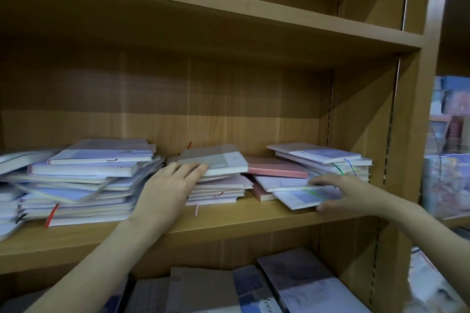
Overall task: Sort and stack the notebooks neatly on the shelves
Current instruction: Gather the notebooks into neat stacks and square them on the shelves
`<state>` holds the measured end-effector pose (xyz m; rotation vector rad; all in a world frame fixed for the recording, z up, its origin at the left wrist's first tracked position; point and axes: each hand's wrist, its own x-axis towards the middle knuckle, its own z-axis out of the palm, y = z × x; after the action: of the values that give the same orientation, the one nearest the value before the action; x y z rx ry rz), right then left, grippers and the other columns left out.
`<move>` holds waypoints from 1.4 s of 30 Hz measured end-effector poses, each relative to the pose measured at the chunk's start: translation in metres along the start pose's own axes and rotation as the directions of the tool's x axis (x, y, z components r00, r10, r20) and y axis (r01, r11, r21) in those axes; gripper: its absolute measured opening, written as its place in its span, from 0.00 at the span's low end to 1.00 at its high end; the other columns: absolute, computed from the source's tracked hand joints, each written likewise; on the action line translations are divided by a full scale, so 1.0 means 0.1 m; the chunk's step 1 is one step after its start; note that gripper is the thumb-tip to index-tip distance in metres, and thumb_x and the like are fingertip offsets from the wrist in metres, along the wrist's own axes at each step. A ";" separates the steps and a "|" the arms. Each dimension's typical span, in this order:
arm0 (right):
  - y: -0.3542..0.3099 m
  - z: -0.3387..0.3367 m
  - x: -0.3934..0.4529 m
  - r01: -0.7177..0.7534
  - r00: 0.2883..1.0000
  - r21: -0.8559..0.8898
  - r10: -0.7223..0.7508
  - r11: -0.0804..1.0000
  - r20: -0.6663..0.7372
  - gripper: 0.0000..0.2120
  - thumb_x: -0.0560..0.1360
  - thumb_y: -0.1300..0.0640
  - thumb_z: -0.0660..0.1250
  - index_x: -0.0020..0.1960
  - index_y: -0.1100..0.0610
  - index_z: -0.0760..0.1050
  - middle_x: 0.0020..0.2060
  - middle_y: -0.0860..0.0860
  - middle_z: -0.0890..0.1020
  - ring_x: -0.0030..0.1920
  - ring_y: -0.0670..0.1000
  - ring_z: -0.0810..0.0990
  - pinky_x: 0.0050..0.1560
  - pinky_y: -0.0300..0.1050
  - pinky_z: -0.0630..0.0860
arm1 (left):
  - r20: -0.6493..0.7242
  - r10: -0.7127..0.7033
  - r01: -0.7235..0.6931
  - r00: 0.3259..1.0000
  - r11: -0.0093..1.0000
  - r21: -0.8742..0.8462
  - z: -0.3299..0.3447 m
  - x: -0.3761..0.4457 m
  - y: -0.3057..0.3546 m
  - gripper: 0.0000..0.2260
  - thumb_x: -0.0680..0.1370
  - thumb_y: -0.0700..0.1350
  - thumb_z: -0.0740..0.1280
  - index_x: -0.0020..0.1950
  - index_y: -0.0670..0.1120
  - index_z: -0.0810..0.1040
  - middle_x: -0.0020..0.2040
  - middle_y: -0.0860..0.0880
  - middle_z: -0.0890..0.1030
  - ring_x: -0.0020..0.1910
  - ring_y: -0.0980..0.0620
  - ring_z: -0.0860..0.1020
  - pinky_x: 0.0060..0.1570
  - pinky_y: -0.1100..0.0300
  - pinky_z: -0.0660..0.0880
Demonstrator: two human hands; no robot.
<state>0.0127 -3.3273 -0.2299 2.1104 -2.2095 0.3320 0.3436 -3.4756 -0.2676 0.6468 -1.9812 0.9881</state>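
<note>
Left hand lies flat, fingers straight, on the grey-covered notebook topping the middle pile on the wooden shelf. Right hand pinches the pale-blue notebook at the right pile's base.

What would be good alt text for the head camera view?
A person's left hand rests on the middle notebook pile while the right hand grips a blue notebook low in the untidy right pile, on a wooden shelf. A larger messy stack sits left.
</note>
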 end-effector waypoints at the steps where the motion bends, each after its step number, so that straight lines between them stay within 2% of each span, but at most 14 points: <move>1: -0.02 -0.02 0.02 -0.006 0.999 0.020 0.007 1.000 -0.034 0.28 0.73 0.46 0.70 0.70 0.48 0.67 0.68 0.42 0.70 0.68 0.42 0.67 0.64 0.33 0.61 | 0.013 -0.022 0.022 1.000 1.000 -0.005 0.00 0.00 0.02 0.23 0.65 0.34 0.72 0.60 0.44 0.77 0.49 0.46 0.82 0.42 0.46 0.79 0.37 0.59 0.77; 4: -0.19 -0.03 0.11 0.009 0.995 -0.081 -0.017 0.997 -0.101 0.23 0.75 0.49 0.67 0.69 0.50 0.69 0.66 0.45 0.74 0.65 0.45 0.71 0.62 0.37 0.65 | 0.055 -0.067 0.068 0.996 0.998 -0.008 -0.01 -0.01 0.07 0.25 0.62 0.33 0.77 0.59 0.43 0.80 0.49 0.45 0.82 0.41 0.44 0.80 0.37 0.57 0.78; 8: -0.49 0.12 0.32 -0.028 0.986 -0.268 -0.017 0.963 -0.165 0.23 0.76 0.57 0.62 0.70 0.50 0.66 0.64 0.53 0.75 0.63 0.54 0.73 0.59 0.46 0.70 | 0.069 -0.075 0.074 0.995 0.997 0.021 -0.03 0.00 0.11 0.21 0.66 0.35 0.70 0.59 0.43 0.79 0.48 0.45 0.82 0.41 0.44 0.79 0.35 0.58 0.78; 10: -0.57 0.20 0.39 -0.069 0.982 -0.366 -0.001 0.928 -0.189 0.23 0.76 0.63 0.58 0.69 0.51 0.67 0.62 0.56 0.76 0.61 0.58 0.74 0.57 0.50 0.71 | 0.094 -0.094 0.093 0.991 0.996 0.013 -0.07 0.02 0.12 0.24 0.62 0.32 0.76 0.57 0.43 0.81 0.46 0.46 0.83 0.38 0.44 0.80 0.31 0.59 0.77; 13: -0.61 0.19 0.36 -0.103 0.966 -0.436 -0.015 0.894 -0.259 0.19 0.76 0.66 0.56 0.65 0.55 0.69 0.57 0.56 0.77 0.58 0.56 0.76 0.51 0.48 0.71 | 0.156 -0.120 0.118 0.980 0.993 0.023 -0.12 0.07 0.14 0.28 0.54 0.35 0.81 0.53 0.44 0.83 0.43 0.48 0.83 0.35 0.46 0.80 0.25 0.61 0.73; 17: -0.60 0.07 0.20 -0.051 0.949 -0.493 -0.112 0.869 -0.295 0.21 0.77 0.65 0.57 0.68 0.52 0.66 0.60 0.52 0.77 0.59 0.54 0.76 0.52 0.47 0.72 | 0.189 -0.159 0.172 0.969 0.983 -0.060 -0.13 0.06 0.14 0.27 0.54 0.35 0.81 0.52 0.46 0.83 0.42 0.49 0.83 0.35 0.47 0.80 0.23 0.62 0.73; 19: -0.57 -0.06 0.04 -0.040 0.940 -0.492 -0.134 0.870 -0.313 0.23 0.78 0.63 0.56 0.70 0.48 0.64 0.62 0.49 0.76 0.60 0.52 0.75 0.54 0.45 0.73 | 0.222 -0.191 0.224 0.956 0.965 -0.133 -0.11 0.05 0.10 0.25 0.56 0.34 0.80 0.52 0.45 0.83 0.42 0.49 0.83 0.36 0.45 0.80 0.26 0.62 0.75; 21: -0.52 -0.19 -0.12 -0.024 0.941 -0.463 -0.137 0.886 -0.310 0.21 0.79 0.59 0.56 0.71 0.45 0.63 0.63 0.46 0.75 0.61 0.49 0.75 0.56 0.46 0.74 | 0.263 -0.295 0.358 0.919 0.903 -0.239 -0.08 0.05 0.06 0.24 0.63 0.34 0.77 0.58 0.45 0.80 0.45 0.47 0.83 0.42 0.43 0.81 0.37 0.57 0.77; 24: -0.52 -0.23 -0.20 0.021 0.974 -0.415 -0.112 0.910 -0.198 0.21 0.79 0.54 0.59 0.70 0.44 0.63 0.66 0.44 0.72 0.64 0.47 0.72 0.60 0.45 0.71 | 0.278 -0.434 0.505 0.857 0.815 -0.283 -0.11 0.05 0.10 0.25 0.70 0.38 0.71 0.67 0.46 0.74 0.51 0.45 0.81 0.51 0.42 0.78 0.47 0.53 0.75; 28: -0.71 -0.01 -0.01 0.007 0.996 -0.439 -0.047 0.898 -0.080 0.22 0.78 0.55 0.61 0.71 0.47 0.64 0.65 0.51 0.73 0.65 0.53 0.72 0.59 0.45 0.70 | 0.277 -0.354 0.411 0.894 0.892 -0.188 -0.18 0.07 0.27 0.28 0.59 0.32 0.76 0.59 0.40 0.79 0.40 0.43 0.82 0.40 0.41 0.80 0.31 0.57 0.76; 31: -0.80 -0.07 0.17 -0.024 0.988 -0.504 -0.056 0.863 -0.143 0.21 0.76 0.62 0.58 0.68 0.50 0.68 0.60 0.55 0.76 0.61 0.57 0.75 0.54 0.48 0.72 | 0.246 -0.286 0.318 0.926 0.943 -0.100 -0.22 0.07 0.27 0.31 0.50 0.33 0.79 0.53 0.39 0.81 0.39 0.45 0.83 0.37 0.44 0.80 0.31 0.60 0.77; 36: -0.80 -0.57 0.18 -0.033 0.965 -0.520 -0.108 0.854 -0.238 0.19 0.78 0.57 0.60 0.68 0.46 0.70 0.58 0.55 0.77 0.58 0.58 0.76 0.50 0.48 0.71 | 0.256 -0.357 0.398 0.898 0.908 -0.129 -0.23 0.07 0.26 0.27 0.66 0.27 0.68 0.65 0.40 0.75 0.55 0.42 0.80 0.54 0.40 0.76 0.45 0.53 0.76; 39: -0.75 -0.85 0.12 -0.029 0.944 -0.463 -0.129 0.886 -0.305 0.17 0.78 0.55 0.63 0.66 0.48 0.71 0.56 0.55 0.78 0.58 0.58 0.76 0.48 0.49 0.71 | 0.264 -0.330 0.368 0.906 0.923 -0.111 -0.23 0.09 0.28 0.30 0.53 0.25 0.75 0.55 0.38 0.81 0.43 0.41 0.83 0.41 0.40 0.80 0.30 0.57 0.77; 42: -0.68 -1.06 0.04 -0.026 0.914 -0.366 -0.126 0.930 -0.385 0.12 0.76 0.57 0.64 0.59 0.51 0.75 0.52 0.55 0.79 0.56 0.58 0.76 0.47 0.50 0.72 | 0.224 -0.273 0.296 0.935 0.953 -0.072 -0.21 0.06 0.30 0.36 0.41 0.28 0.79 0.49 0.37 0.83 0.39 0.43 0.83 0.36 0.42 0.81 0.28 0.58 0.77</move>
<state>0.0691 -3.3118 -0.1185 1.7156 -1.8102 0.2923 0.3275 -3.4422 -0.2669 0.9834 -2.0323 0.6568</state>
